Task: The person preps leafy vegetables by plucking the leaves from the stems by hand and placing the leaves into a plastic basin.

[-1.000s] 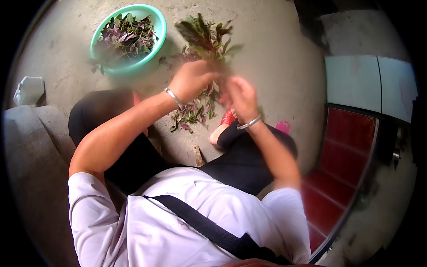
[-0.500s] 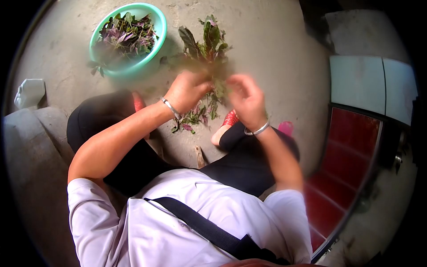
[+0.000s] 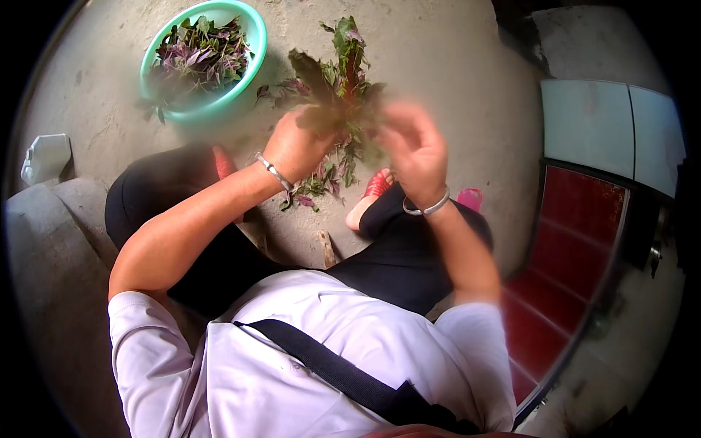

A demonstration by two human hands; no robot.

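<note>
My left hand [image 3: 298,146] is closed round a sprig of green and purple leafy greens [image 3: 332,80], held up over the floor. Close by on the right is my right hand [image 3: 418,157], its fingers bent towards the sprig. Motion smears those fingertips, so whether they pinch a leaf cannot be made out. Below the hands, a small heap of loose leaves [image 3: 321,182] lies on the floor between my feet. A mint-green plastic basin [image 3: 257,69] at the upper left holds a pile of similar leaves [image 3: 204,55].
A translucent plastic jug [image 3: 45,158] stands at the far left. To the right are a pale cabinet [image 3: 588,128] and red tiled panels [image 3: 580,226]. A pink object [image 3: 469,198] is beside my right knee. My red sandal [image 3: 377,184] is near the loose leaves.
My right hand has shifted slightly right and down, away from the sprig. The left hand has moved a little left and up with the leafy greens. The view has shifted slightly.
</note>
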